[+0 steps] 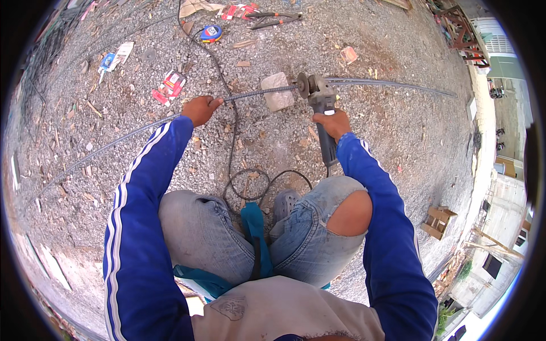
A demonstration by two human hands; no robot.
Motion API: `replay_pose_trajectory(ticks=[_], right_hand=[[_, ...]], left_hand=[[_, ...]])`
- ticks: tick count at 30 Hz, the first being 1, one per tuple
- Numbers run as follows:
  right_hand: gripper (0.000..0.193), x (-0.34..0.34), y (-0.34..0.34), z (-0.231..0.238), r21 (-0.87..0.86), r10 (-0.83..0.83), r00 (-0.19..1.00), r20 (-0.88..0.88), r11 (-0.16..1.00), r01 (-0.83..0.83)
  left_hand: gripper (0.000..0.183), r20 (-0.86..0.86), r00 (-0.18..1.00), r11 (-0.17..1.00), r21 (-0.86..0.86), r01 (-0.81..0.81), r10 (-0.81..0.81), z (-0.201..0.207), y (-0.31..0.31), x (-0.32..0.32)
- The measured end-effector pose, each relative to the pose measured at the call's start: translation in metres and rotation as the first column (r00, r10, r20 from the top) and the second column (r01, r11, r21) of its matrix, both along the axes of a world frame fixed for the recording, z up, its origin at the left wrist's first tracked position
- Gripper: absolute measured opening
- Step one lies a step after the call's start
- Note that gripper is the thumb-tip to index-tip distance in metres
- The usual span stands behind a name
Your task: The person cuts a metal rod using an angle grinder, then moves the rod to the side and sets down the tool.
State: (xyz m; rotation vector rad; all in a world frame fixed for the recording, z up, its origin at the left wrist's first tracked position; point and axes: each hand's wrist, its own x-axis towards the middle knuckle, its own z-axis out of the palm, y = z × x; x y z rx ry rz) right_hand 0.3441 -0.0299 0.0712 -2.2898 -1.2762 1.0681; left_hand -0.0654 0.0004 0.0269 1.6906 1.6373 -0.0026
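Observation:
My left hand [199,110] is closed around a long ribbed steel rebar [250,94], which runs across the gravel from lower left to upper right. A concrete block [278,99] lies under the rebar. In my right hand [335,123] is an angle grinder [325,111], gripped by its dark body. Its disc [303,85] is at the rebar, just right of the block; whether it touches the bar I cannot tell. Beyond the grinder, bars [392,83] continue to the right. From the grinder's rear, a black power cord [248,170] loops over the ground.
A blue tape measure [211,33], pliers-like cutters [276,20] and torn red packaging [169,87] lie on the gravel beyond my hands. A loose disc [149,54] is at the far left. A cardboard box [438,222] stands to the right. My knees are close below the cord.

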Motion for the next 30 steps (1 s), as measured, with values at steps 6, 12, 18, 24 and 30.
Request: replay_pose_trajectory(ticks=[6,12,18,24,30], right_hand=[[0.038,0.001,0.001,0.000,-0.057,0.018,1.000,-0.007,0.998,-0.018],[0.041,-0.004,0.002,0.010,-0.042,0.022,0.999,-0.023,0.999,-0.023],[0.040,-0.003,0.005,0.002,-0.031,-0.003,1.000,-0.005,1.000,0.003],[0.039,-0.001,0.005,0.000,-0.016,0.008,0.996,-0.084,1.000,-0.009],[0.045,-0.003,0.004,0.003,-0.033,0.001,0.998,-0.070,0.999,-0.003]], left_hand=[[0.061,-0.024,1.000,1.000,0.013,0.009,-0.008,0.002,0.000,0.001],[0.061,-0.014,1.000,1.000,0.017,0.008,-0.008,0.002,-0.001,0.001],[0.060,-0.011,1.000,0.999,0.033,-0.008,0.008,-0.003,-0.002,0.000],[0.057,-0.016,1.000,0.991,0.131,0.002,0.000,-0.009,-0.003,0.000],[0.057,-0.024,1.000,0.992,0.128,0.010,-0.007,-0.008,-0.003,0.000]])
